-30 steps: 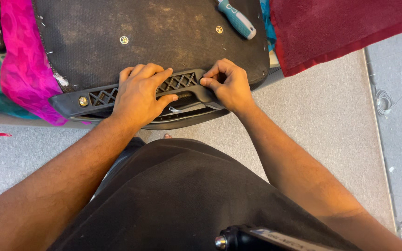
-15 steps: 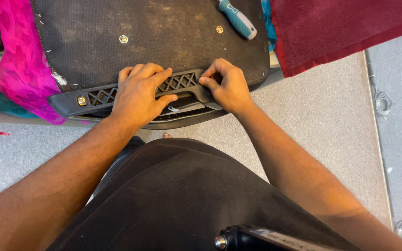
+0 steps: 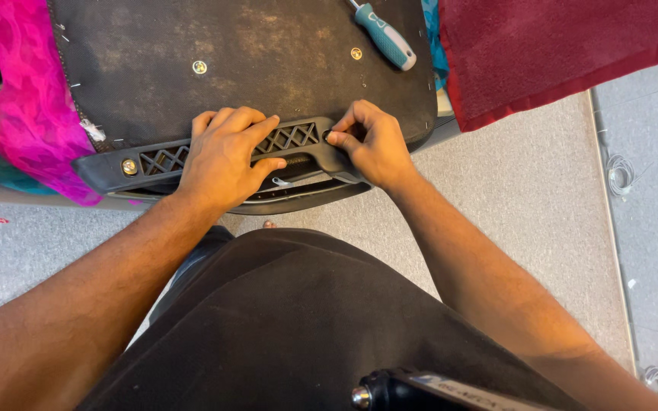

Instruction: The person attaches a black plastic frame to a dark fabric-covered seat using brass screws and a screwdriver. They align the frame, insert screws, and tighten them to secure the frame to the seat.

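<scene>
The left hand lies flat, fingers spread, pressing the black plastic handle against the near edge of the dark panel. The right hand pinches the handle's right end between thumb and fingertips. The handle looks stiff, light and grippy. Both forearms reach straight forward. A screwdriver lies at the panel's far edge.

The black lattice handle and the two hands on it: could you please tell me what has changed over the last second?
Almost nothing. The left hand stays flat on the black lattice plastic handle, and the right hand keeps pinching its right end. The teal-handled screwdriver lies untouched on the dark board.
</scene>
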